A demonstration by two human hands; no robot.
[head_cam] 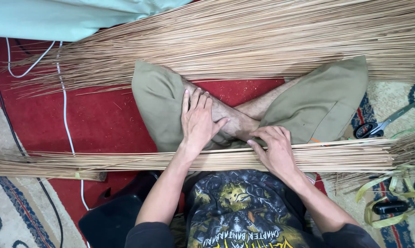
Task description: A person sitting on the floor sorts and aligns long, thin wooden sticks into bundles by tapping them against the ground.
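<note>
A bundle of thin sticks (171, 161) is laid across the lap. It is pressed by the right hand (275, 149) with curled fingers; the left hand (197, 120) is rested open on the crossed legs (244, 120). The sticks should be kept level and even.

You wear a black T-shirt (237, 211) with a yellow and grey skull-like print and pale lettering across the chest. Its short dark sleeves end above your elbows, so both forearms are bare. Your left hand (197, 120) and right hand (275, 149) carry no rings, watch or gloves. Olive-khaki shorts (320, 103) cover your thighs, and your feet are bare.
</note>
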